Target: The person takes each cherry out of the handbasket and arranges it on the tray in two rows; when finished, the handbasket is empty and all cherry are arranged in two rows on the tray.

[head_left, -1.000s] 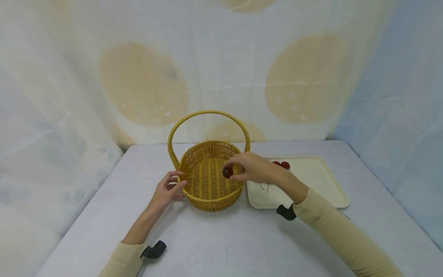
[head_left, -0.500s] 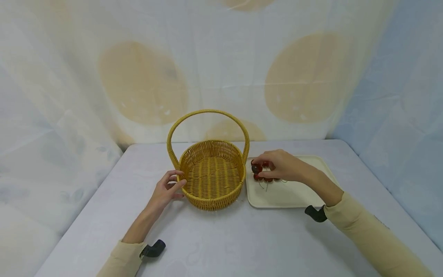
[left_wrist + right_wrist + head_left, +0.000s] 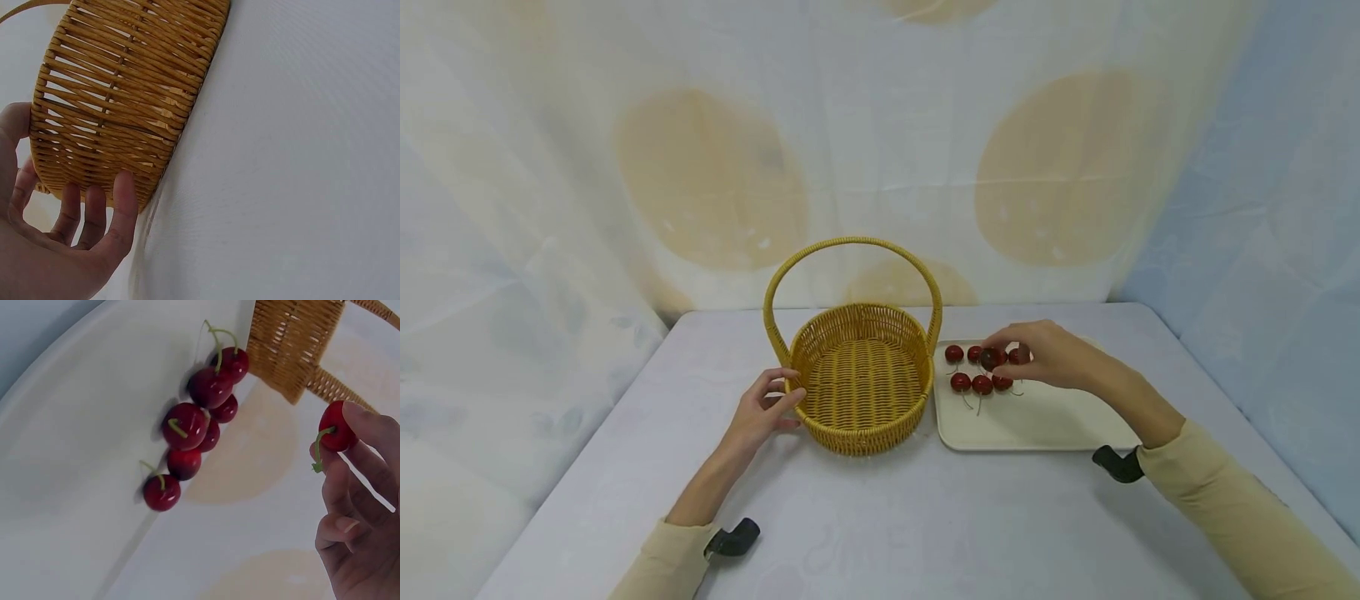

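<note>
A yellow woven basket (image 3: 859,442) with a tall arched handle stands mid-table. My left hand (image 3: 760,412) holds its left side, thumb and fingers at the rim; the left wrist view shows fingertips (image 3: 125,187) against the woven wall. Between the thumb and fingers of my right hand (image 3: 1063,357) is a dark red cherry (image 3: 337,427) with a green stem, pinched above the tray. Several other cherries (image 3: 960,382) lie on the cream tray (image 3: 1037,425) in two rough rows, partly covered by the right hand in the head view.
The tray lies just right of the basket on a pale cloth-covered table (image 3: 865,533). Light patterned curtains (image 3: 880,150) hang behind the table and at both sides. The basket's handle (image 3: 852,241) rises high above its rim.
My right hand has moved right with the cherry, from over the basket to over the tray, uncovering the cherries at its left. The left hand and basket have stayed put.
</note>
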A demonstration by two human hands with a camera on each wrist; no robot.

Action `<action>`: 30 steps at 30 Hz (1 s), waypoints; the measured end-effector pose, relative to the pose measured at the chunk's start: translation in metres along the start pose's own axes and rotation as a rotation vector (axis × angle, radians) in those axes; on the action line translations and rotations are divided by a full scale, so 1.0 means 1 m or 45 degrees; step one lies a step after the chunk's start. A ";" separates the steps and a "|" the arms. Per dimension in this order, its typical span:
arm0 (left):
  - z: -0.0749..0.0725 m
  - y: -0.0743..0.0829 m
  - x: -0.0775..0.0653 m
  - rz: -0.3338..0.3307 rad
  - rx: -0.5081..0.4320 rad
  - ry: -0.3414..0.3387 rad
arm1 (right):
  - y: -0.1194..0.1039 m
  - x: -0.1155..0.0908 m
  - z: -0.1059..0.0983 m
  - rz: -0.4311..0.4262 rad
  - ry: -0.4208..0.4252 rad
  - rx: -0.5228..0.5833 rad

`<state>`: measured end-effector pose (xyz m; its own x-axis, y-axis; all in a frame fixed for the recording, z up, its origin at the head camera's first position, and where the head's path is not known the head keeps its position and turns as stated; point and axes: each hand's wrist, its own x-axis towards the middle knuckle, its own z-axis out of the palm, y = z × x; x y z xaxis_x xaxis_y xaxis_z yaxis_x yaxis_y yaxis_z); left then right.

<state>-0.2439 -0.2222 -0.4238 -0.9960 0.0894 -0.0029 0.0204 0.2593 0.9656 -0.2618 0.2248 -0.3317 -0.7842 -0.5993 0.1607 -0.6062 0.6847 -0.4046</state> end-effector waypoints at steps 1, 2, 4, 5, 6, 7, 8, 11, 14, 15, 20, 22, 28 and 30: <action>0.000 0.000 0.000 -0.001 -0.001 -0.002 | 0.003 -0.001 -0.001 0.005 0.005 -0.008; 0.000 0.001 0.000 -0.005 -0.004 -0.005 | 0.005 -0.003 -0.001 0.010 0.011 -0.017; 0.000 0.007 -0.003 -0.017 -0.007 -0.014 | 0.012 -0.005 0.000 0.034 0.012 -0.028; 0.001 0.011 -0.005 -0.025 -0.005 -0.016 | 0.016 -0.006 0.000 0.049 0.010 -0.033; 0.001 0.011 -0.005 -0.024 0.001 -0.015 | 0.019 -0.007 0.001 0.061 0.010 -0.037; 0.001 0.015 -0.007 -0.029 0.003 -0.017 | 0.023 -0.008 0.002 0.072 0.013 -0.040; 0.002 0.020 -0.010 -0.033 0.008 -0.019 | 0.026 -0.010 0.002 0.083 0.015 -0.046; 0.002 0.026 -0.014 -0.036 0.014 -0.021 | 0.035 -0.013 0.004 0.106 0.019 -0.063; 0.002 0.027 -0.015 -0.026 0.004 -0.024 | 0.042 -0.016 0.006 0.120 0.013 -0.089; 0.002 0.027 -0.015 -0.020 0.001 -0.025 | 0.045 -0.016 0.007 0.125 0.008 -0.098; 0.002 0.025 -0.014 -0.025 -0.006 -0.019 | 0.056 -0.016 0.016 0.175 -0.030 -0.125; 0.002 0.023 -0.012 -0.037 -0.009 -0.017 | 0.060 -0.015 0.020 0.179 -0.033 -0.125; 0.000 0.004 -0.001 -0.039 0.003 -0.001 | 0.071 -0.014 0.029 0.186 -0.046 -0.139; -0.001 -0.001 0.001 -0.031 0.006 0.004 | 0.073 -0.014 0.031 0.199 -0.066 -0.136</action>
<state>-0.2453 -0.2228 -0.4244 -0.9964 0.0804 -0.0255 -0.0032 0.2656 0.9641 -0.2907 0.2703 -0.3911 -0.8637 -0.5009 0.0559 -0.4904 0.8096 -0.3224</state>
